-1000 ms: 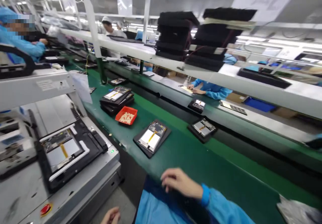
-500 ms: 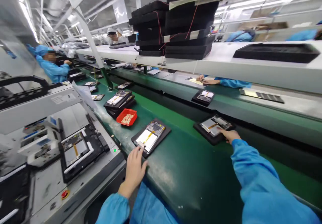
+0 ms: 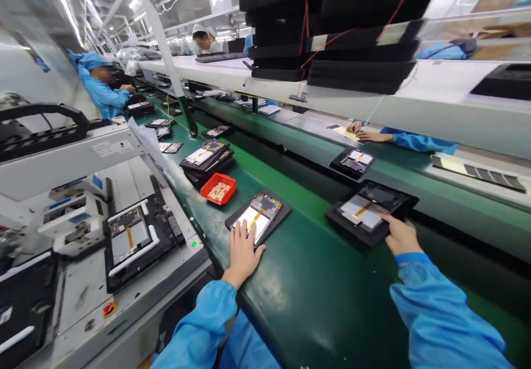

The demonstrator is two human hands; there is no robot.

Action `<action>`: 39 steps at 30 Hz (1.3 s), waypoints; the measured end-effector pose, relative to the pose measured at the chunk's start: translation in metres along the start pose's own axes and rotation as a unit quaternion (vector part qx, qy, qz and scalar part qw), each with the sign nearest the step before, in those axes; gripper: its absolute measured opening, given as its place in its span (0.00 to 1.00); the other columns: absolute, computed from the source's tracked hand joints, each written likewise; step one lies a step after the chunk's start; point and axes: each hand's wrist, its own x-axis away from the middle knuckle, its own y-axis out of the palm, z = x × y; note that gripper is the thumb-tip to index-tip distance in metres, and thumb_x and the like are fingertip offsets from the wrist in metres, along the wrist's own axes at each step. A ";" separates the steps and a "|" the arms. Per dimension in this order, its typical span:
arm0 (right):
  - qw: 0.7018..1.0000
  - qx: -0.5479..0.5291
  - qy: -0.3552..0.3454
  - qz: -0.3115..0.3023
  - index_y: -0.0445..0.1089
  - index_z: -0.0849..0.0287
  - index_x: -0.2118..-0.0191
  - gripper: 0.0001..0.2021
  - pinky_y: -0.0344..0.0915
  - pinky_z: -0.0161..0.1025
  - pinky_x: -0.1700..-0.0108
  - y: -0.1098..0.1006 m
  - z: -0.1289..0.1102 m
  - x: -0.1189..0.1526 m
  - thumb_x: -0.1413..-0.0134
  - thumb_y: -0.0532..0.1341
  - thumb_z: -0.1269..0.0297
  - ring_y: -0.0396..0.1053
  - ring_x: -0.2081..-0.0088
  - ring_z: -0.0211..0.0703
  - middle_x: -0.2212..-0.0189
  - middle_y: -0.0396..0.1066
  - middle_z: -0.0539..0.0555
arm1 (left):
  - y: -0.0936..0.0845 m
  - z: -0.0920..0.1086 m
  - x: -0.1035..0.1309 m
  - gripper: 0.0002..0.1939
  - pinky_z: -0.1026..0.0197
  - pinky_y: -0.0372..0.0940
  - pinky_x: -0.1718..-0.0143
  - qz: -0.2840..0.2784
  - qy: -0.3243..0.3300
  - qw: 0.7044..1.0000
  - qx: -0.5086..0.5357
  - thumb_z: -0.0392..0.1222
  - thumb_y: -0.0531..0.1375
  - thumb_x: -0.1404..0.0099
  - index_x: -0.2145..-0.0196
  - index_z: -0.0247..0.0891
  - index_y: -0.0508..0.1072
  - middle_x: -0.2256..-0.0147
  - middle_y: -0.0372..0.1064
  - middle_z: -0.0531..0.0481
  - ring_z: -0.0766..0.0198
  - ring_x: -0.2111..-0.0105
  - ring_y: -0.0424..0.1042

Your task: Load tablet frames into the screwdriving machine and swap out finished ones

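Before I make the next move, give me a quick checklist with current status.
1. Left hand on the near tablet: ok, fingers spread over its lower end.
2. Right hand gripping the far tablet: cannot tell; fingers are at its edge, but their undersides are hidden.
3. Near tablet square on its black pad: not ok, it sits askew, with pad showing past its sides.
4. Red tray upright, pale pieces inside: ok.
5. Machine fixture free: not ok, an open tablet lies in it.
6. Orange ribbon on the near tablet fully seated: cannot tell, too small.
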 end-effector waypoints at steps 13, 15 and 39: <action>0.946 -0.022 0.127 -0.296 0.67 0.60 0.51 0.29 0.75 0.53 0.58 0.020 0.040 0.211 0.58 0.70 0.52 0.77 0.60 0.58 0.57 0.77 0.62 | -0.033 0.029 0.062 0.14 0.57 0.69 0.59 -0.129 -0.075 0.914 0.378 0.36 0.55 0.36 0.53 0.37 0.74 0.58 0.73 0.45 0.60 0.62 0.73; 0.960 0.114 -0.003 -0.256 0.68 0.61 0.48 0.30 0.71 0.55 0.51 0.011 0.045 0.213 0.55 0.68 0.49 0.74 0.54 0.60 0.53 0.74 0.64 | -0.025 0.030 0.062 0.16 0.56 0.68 0.58 -0.174 -0.065 0.917 0.353 0.37 0.56 0.37 0.51 0.37 0.74 0.58 0.73 0.44 0.60 0.64 0.73; 0.932 0.231 -0.132 -0.247 0.74 0.59 0.54 0.20 0.70 0.43 0.61 -0.020 0.031 0.193 0.42 0.57 0.49 0.73 0.64 0.47 0.62 0.76 0.57 | 0.011 0.079 -0.181 0.15 0.49 0.57 0.51 -0.125 0.228 0.965 -0.023 0.29 0.50 0.31 0.56 0.36 0.75 0.56 0.70 0.38 0.51 0.52 0.64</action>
